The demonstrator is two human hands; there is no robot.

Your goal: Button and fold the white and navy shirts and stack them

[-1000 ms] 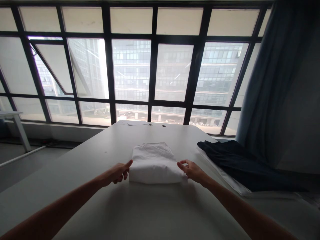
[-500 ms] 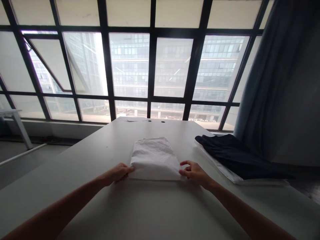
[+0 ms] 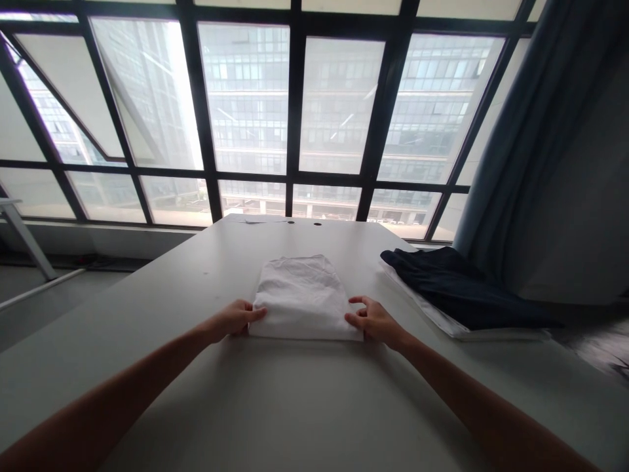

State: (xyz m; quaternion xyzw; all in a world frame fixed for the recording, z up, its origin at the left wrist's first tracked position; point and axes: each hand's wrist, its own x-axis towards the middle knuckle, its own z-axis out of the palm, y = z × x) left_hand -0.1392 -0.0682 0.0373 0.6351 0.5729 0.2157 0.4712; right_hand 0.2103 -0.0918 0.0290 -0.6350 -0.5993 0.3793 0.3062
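A folded white cloth garment [image 3: 301, 298] lies flat on the white table, its kind not clear from the folds. My left hand [image 3: 236, 318] grips its near left edge, thumb on top and fingers underneath. On the opposite side, my right hand [image 3: 376, 321] pinches the near right edge between thumb and lower fingers, with the index finger raised and slightly bent. The fingers under the cloth are hidden on both sides.
Dark navy cloth [image 3: 457, 288] lies over white folded cloth [image 3: 427, 308] on the table's right side. The white table [image 3: 304, 406] reaches toward large windows [image 3: 253, 98]. A blue-grey curtain [image 3: 521, 170] hangs at right; another table's leg [image 3: 32, 242] stands at left.
The head view has tilted down slightly, so everything sits higher. My thumbs now lie further over the cloth's edges, and my right hand has closed in on its side.
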